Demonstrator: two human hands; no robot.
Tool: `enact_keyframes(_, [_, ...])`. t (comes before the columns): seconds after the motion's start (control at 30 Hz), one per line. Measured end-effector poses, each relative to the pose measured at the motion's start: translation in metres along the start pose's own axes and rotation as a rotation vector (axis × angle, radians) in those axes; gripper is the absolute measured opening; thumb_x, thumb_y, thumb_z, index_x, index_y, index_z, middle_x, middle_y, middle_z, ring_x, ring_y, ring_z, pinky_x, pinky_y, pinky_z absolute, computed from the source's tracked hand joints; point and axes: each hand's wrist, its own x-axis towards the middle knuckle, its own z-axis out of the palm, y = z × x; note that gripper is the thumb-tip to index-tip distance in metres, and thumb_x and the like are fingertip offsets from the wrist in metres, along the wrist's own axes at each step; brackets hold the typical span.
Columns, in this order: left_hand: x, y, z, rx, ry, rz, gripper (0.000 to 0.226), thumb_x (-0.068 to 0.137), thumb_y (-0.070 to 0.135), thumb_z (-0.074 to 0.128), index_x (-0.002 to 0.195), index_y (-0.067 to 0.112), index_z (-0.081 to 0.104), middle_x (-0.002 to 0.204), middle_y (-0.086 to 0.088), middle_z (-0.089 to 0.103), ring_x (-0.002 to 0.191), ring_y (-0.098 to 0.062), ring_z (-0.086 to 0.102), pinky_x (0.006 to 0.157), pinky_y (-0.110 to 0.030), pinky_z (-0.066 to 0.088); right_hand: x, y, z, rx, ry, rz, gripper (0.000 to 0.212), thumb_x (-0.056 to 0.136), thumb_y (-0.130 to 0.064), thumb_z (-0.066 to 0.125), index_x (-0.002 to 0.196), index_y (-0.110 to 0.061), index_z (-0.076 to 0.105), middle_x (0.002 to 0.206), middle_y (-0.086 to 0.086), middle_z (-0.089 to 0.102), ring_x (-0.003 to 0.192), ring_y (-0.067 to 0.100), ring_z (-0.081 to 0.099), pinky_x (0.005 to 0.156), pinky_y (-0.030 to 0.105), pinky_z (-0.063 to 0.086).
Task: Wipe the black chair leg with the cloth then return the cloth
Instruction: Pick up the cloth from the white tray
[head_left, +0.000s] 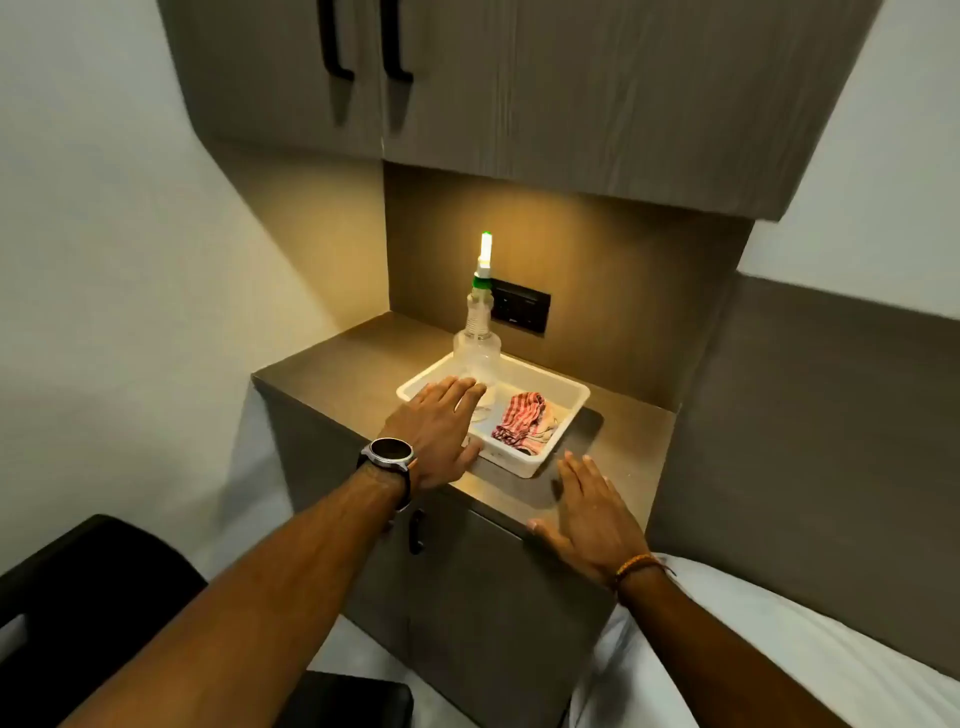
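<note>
A crumpled red-and-white checked cloth (522, 425) lies in the right half of a white plastic tray (569, 391) on a brown countertop. My left hand (441, 426), with a watch on its wrist, is flat and spread over the tray's near left corner, holding nothing. Flat on the counter's front edge, just right of and below the tray, rests my right hand (589, 514), fingers apart and empty. Part of a black chair (98, 597) shows at the bottom left; its legs are out of sight.
A clear spray bottle (478, 343) with a green-and-white nozzle stands in the tray's far left corner. A black switch plate (521, 310) is on the back wall. Cabinets hang overhead. A white bed (779, 649) lies at the right, a cupboard door with a handle (416, 531) below.
</note>
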Motion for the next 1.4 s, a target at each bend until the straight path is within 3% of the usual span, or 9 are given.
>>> enact_keyframes(0.2, [0.053,0.007,0.062,-0.219,-0.162,-0.086,0.063,0.093,0.05,0.064,0.147,0.025,0.042,0.148,-0.001,0.055,0.128,-0.026,0.059,0.097,-0.045,0.055,0.009,0.017,0.049,-0.057,-0.142,0.108,0.135,0.068,-0.107,0.019,0.168,-0.018,-0.002,0.176,0.004,-0.002,0.162,0.028,0.0,0.128,0.047,-0.001])
enact_keyframes(0.4, [0.121,0.014,0.086,-0.314,-0.348,-0.028,0.071,0.079,0.046,0.083,0.14,0.023,0.056,0.137,-0.005,0.065,0.118,-0.027,0.064,0.102,-0.043,0.054,0.013,0.025,0.06,-0.082,-0.122,0.101,0.135,0.066,-0.107,0.007,0.167,-0.018,-0.008,0.175,0.003,-0.011,0.161,0.026,-0.007,0.124,0.044,-0.011])
enact_keyframes(0.57, [0.147,0.023,0.1,-0.264,-0.524,0.05,0.091,0.074,0.042,0.088,0.151,0.022,0.043,0.145,-0.007,0.059,0.128,-0.032,0.059,0.111,-0.046,0.048,0.015,0.025,0.058,-0.066,-0.151,0.112,0.131,0.071,-0.103,0.015,0.167,-0.017,-0.011,0.174,0.004,-0.014,0.161,0.026,-0.009,0.127,0.045,-0.01])
enact_keyframes(0.67, [0.152,0.027,0.105,-0.201,-0.525,0.055,0.092,0.075,0.043,0.087,0.153,0.023,0.042,0.147,-0.008,0.056,0.13,-0.033,0.057,0.11,-0.045,0.048,0.015,0.024,0.055,-0.074,-0.171,0.111,0.129,0.074,-0.102,0.018,0.166,-0.017,-0.011,0.174,0.004,-0.014,0.161,0.026,-0.01,0.126,0.045,-0.011])
enact_keyframes(0.93, [0.148,0.041,0.105,-0.047,-0.386,0.064,0.053,0.078,0.016,0.085,0.129,0.017,0.068,0.119,-0.012,0.073,0.105,-0.033,0.07,0.089,-0.039,0.058,0.016,0.025,0.057,-0.065,-0.155,0.107,0.133,0.068,-0.106,0.012,0.166,-0.019,-0.012,0.174,0.002,-0.014,0.161,0.024,-0.01,0.124,0.043,-0.015])
enact_keyframes(1.03, [0.142,0.034,0.101,-0.32,-0.266,-0.054,0.048,0.088,0.024,0.074,0.135,0.021,0.064,0.12,-0.013,0.073,0.102,-0.034,0.071,0.089,-0.041,0.059,0.015,0.025,0.059,-0.07,-0.132,0.111,0.131,0.07,-0.105,0.014,0.167,-0.02,-0.01,0.175,0.002,-0.012,0.161,0.023,-0.009,0.123,0.041,-0.014])
enact_keyframes(1.17, [0.126,0.017,0.07,-0.68,-0.03,-0.291,0.031,0.094,0.027,0.053,0.114,0.02,0.075,0.108,-0.014,0.077,0.098,-0.036,0.069,0.084,-0.037,0.056,0.013,0.023,0.059,-0.071,-0.104,0.106,0.131,0.07,-0.104,0.014,0.167,-0.019,-0.006,0.175,0.002,-0.007,0.161,0.023,-0.005,0.124,0.041,-0.012])
enact_keyframes(1.27, [0.105,-0.001,0.043,-0.931,0.053,-0.564,0.028,0.095,0.031,0.054,0.098,0.017,0.078,0.104,-0.012,0.077,0.099,-0.036,0.069,0.09,-0.043,0.057,0.012,0.021,0.055,-0.066,-0.105,0.109,0.134,0.068,-0.106,0.014,0.168,-0.019,-0.003,0.176,0.003,-0.003,0.162,0.023,-0.002,0.126,0.042,-0.008])
enact_keyframes(1.4, [0.047,-0.025,0.013,-1.374,0.121,-0.833,0.033,0.091,0.046,0.064,0.098,0.016,0.076,0.104,-0.01,0.078,0.092,-0.031,0.076,0.073,-0.05,0.066,0.009,0.016,0.047,-0.045,-0.087,0.112,0.134,0.068,-0.106,0.015,0.168,-0.018,0.005,0.175,0.004,0.006,0.161,0.024,0.007,0.128,0.044,0.0])
